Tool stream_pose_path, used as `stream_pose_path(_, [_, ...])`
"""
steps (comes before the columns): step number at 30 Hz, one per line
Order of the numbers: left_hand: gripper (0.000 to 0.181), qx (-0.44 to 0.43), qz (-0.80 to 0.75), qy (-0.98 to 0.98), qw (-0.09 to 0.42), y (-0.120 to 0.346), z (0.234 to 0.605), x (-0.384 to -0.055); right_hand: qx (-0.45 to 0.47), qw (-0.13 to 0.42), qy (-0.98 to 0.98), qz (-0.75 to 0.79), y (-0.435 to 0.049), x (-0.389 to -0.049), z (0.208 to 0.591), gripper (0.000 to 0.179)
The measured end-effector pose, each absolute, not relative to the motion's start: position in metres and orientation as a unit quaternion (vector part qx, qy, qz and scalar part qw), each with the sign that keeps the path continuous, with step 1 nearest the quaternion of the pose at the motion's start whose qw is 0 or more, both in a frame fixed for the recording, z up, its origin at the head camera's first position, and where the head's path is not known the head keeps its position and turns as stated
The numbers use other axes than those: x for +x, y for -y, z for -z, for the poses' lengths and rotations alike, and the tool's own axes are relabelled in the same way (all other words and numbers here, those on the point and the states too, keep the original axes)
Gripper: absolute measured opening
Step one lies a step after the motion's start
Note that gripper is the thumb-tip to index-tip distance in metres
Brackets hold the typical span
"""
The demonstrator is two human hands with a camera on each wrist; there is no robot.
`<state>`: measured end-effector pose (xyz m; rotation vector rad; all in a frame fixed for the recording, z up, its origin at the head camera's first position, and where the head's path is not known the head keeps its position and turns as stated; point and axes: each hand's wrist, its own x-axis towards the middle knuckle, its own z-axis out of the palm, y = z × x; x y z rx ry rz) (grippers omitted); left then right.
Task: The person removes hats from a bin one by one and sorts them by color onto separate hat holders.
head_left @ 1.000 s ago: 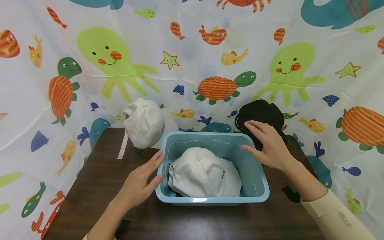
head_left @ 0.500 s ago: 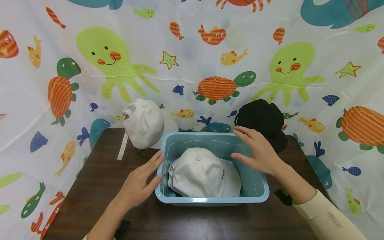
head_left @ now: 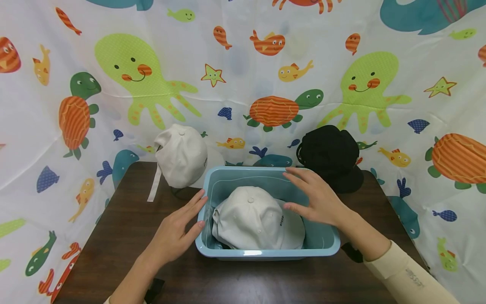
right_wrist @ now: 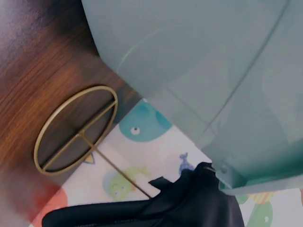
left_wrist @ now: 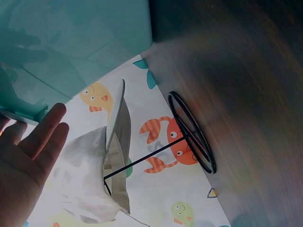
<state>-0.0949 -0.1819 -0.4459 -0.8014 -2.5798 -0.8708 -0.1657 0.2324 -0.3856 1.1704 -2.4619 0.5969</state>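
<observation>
A light blue plastic bin (head_left: 265, 253) stands on the dark table, with a white baseball cap (head_left: 250, 219) lying inside it. At the bin's left rim rests my left hand (head_left: 176, 230), its fingers fairly straight; the left wrist view shows the same hand (left_wrist: 28, 161) beside the bin wall. Over the bin's right part hovers my right hand (head_left: 317, 196), fingers extended, holding nothing. A second white cap (head_left: 181, 156) hangs on a stand behind the left hand. Behind the right hand a black cap (head_left: 329, 156) sits on another stand. The right wrist view does not include the right hand.
The dark wooden table (head_left: 243, 283) extends in front of the bin. A black wire stand (left_wrist: 191, 132) with a round base is under the white cap, and a gold one (right_wrist: 78, 132) is under the black cap. Behind hangs a sea-animal print cloth (head_left: 235, 55).
My right hand has moved left and slightly down, from in front of the black cap to over the bin, uncovering that cap. The left hand has stayed at the bin's rim.
</observation>
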Motion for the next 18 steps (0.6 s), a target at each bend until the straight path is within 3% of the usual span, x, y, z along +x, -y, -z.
stream_pose_path(18, [0.060,-0.279,0.308,0.897,0.149,0.182,0.447,-0.095,0.417,0.098,0.870,-0.245,-0.213,-0.158,0.394,0.081])
